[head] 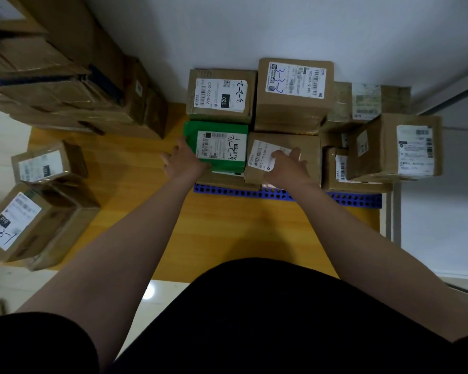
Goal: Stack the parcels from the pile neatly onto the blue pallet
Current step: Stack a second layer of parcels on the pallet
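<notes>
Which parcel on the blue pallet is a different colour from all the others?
The green parcel at the stack's front left, touched by the left hand. Every other parcel on the blue pallet is brown cardboard.

Blue pallet [357, 198]: moulded plastic, perforated, matt. Green parcel [216, 126] is wrapped in creased plastic film with a slight gloss. Brown parcel [289, 114] is made of matt cardboard and sealed with shiny clear tape. Its label [295, 79] is printed on smooth white paper. Platform [135, 171]: yellow wood-look board, smooth, low sheen. Floor tile [149, 291]: glossy, light reflected. Wall [227, 31]: matt white.
</notes>
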